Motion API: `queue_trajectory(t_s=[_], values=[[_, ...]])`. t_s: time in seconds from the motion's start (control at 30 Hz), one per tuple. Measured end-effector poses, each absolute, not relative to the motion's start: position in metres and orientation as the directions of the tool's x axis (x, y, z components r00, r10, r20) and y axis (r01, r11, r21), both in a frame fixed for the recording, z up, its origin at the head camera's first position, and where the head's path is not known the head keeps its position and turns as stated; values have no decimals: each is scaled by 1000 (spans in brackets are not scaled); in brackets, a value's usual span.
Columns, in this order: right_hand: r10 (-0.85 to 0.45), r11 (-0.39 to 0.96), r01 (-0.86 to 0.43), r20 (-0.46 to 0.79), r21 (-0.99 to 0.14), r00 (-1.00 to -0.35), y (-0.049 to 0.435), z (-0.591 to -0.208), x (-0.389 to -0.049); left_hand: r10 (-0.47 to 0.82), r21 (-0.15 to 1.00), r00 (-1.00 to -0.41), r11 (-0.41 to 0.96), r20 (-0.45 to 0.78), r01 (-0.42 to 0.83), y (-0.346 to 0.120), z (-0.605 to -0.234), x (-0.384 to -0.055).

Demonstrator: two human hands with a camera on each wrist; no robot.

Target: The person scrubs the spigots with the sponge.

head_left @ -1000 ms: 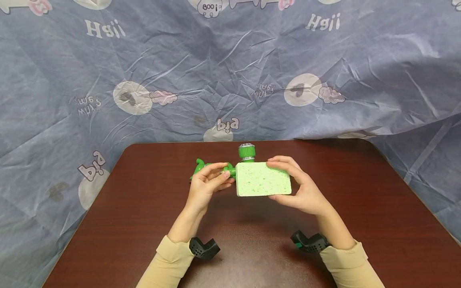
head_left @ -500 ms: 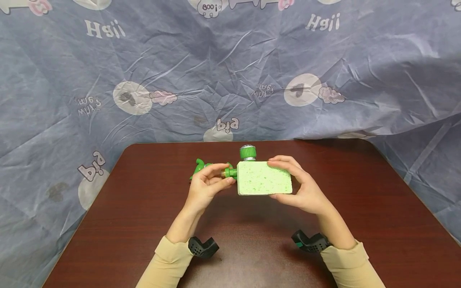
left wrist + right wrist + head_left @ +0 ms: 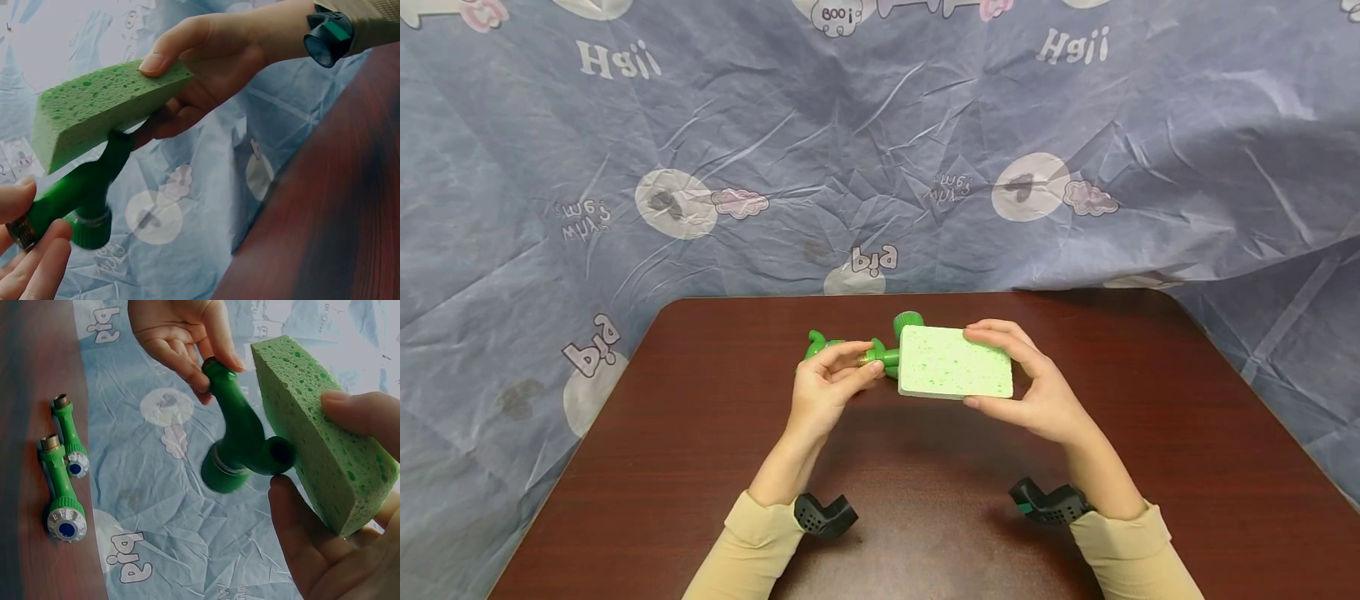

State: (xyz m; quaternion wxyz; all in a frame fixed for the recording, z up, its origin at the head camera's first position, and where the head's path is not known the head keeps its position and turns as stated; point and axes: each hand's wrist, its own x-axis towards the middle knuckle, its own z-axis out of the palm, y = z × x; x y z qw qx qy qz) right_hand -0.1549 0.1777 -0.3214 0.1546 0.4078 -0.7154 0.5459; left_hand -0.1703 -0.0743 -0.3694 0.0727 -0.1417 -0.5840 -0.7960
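Observation:
At its brass threaded end, a green tap is pinched between the thumb and fingers of my left hand. My right hand grips a light green sponge by its long edges, thumb on one and fingers on the other. The right wrist view has the sponge close against the tap's open spout. From the head camera the sponge hides most of the tap, leaving its ribbed knob above the top edge. Both things are held up over the table.
Two more green taps, a larger tap and a smaller tap, lie on the dark red-brown table, partly behind my left hand in the head view. A blue printed cloth hangs behind the table's far edge.
The sponge has shifted slightly up and right with my right hand. The tap has turned in my left fingers, so its knob's silver face no longer shows in the head view.

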Motion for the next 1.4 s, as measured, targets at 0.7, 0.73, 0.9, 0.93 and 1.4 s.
queue_trajectory(t_s=[0.7, 0.73, 0.9, 0.93, 1.4], values=[[-402, 37, -726, 655, -687, -640, 168, -328, -155, -32, 886, -955, -365, 295, 286, -72, -368, -173], [-402, 37, -726, 654, -687, -640, 167, -328, -155, -31, 883, -955, -371, 296, 286, -72, -368, -173], [-457, 6, -710, 630, -704, -629, 162, -331, -153, -26, 887, -960, -376, 280, 269, -71, -368, -172], [-465, 1, -709, 628, -705, -624, 161, -332, -154, -27, 888, -961, -375, 276, 265, -71, -368, -172], [-471, 10, -706, 619, -708, -628, 157, -344, -157, -33, 897, -965, -361, 261, 255, -71, -380, -181]])
